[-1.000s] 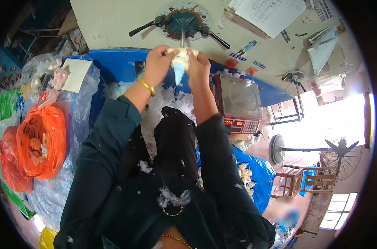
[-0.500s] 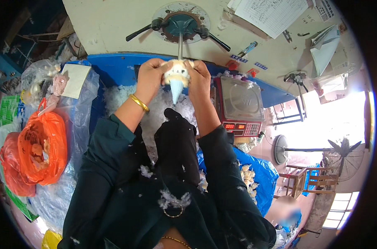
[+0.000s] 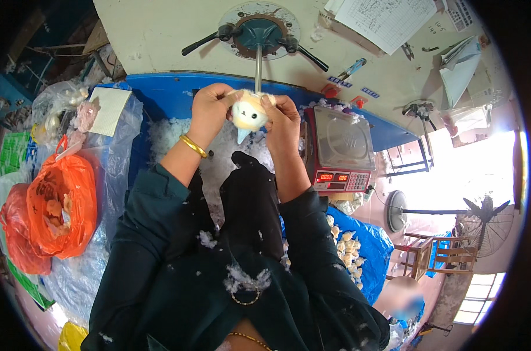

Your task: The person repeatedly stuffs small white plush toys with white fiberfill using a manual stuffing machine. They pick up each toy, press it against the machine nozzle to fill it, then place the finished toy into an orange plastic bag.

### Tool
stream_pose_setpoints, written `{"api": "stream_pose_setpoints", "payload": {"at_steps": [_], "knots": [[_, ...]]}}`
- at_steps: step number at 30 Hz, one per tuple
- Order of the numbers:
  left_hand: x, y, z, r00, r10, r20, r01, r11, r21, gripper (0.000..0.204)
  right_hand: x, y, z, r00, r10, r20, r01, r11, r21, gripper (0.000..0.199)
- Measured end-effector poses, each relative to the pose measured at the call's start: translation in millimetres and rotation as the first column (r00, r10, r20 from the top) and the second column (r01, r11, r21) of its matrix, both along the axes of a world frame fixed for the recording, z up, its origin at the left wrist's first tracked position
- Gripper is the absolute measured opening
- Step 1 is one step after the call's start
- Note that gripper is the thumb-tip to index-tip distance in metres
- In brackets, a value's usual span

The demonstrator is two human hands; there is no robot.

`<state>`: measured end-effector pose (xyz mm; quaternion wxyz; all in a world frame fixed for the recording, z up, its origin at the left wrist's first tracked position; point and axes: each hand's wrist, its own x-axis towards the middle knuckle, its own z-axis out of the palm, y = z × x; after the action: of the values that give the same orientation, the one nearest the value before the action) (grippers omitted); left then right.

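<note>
A small cream and white plush toy (image 3: 251, 112) with dark eyes and a pale blue pointed part hangs at the end of a metal tube (image 3: 258, 70). My left hand (image 3: 213, 108) pinches its left side, and my right hand (image 3: 283, 117) grips its right side. The tube comes out of a green machine fitting (image 3: 259, 34) with black handles on the pale machine front. How far the tube reaches into the toy is hidden. White fluffy stuffing (image 3: 227, 146) lies below my hands.
A red weighing scale (image 3: 342, 149) stands at my right. Beyond my right arm, several small plush pieces lie on a blue sheet (image 3: 379, 245). To the left sit orange plastic bags (image 3: 81, 181) and a white pad (image 3: 109, 111). Papers (image 3: 385, 23) and pliers (image 3: 408, 51) rest on the machine.
The toy has turned between my hands, so its face shows larger and the blue point looks shorter and leans left. Both hands keep their hold, the right one shifting its fingers.
</note>
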<state>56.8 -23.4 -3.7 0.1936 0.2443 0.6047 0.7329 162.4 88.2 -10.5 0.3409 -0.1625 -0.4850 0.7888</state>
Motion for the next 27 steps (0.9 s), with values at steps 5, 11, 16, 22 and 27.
{"api": "stream_pose_setpoints", "payload": {"at_steps": [5,11,16,22,27], "knots": [[34,-1,11,0.999,0.008,0.037,-0.009,0.999,0.035,0.015,-6,31,-5,0.997,0.072,-0.009,-0.072,0.997,-0.038,0.004],[28,3,1,0.984,0.105,-0.141,-0.11,0.993,-0.03,0.017,-11,39,0,0.993,0.114,-0.015,-0.113,0.992,0.056,0.004],[21,-7,-7,0.86,0.147,-0.489,-0.206,0.976,-0.068,0.01,7,24,-10,1.0,0.001,-0.023,0.006,0.965,0.263,0.004],[35,-14,-12,0.773,0.172,-0.61,-0.256,0.965,-0.052,0.013,29,16,-14,0.975,-0.205,0.088,0.119,0.811,0.573,0.016],[31,-78,-21,0.74,0.106,-0.664,-0.267,0.953,-0.145,0.017,75,31,-23,0.982,-0.103,0.158,0.027,0.907,0.419,0.013]]}}
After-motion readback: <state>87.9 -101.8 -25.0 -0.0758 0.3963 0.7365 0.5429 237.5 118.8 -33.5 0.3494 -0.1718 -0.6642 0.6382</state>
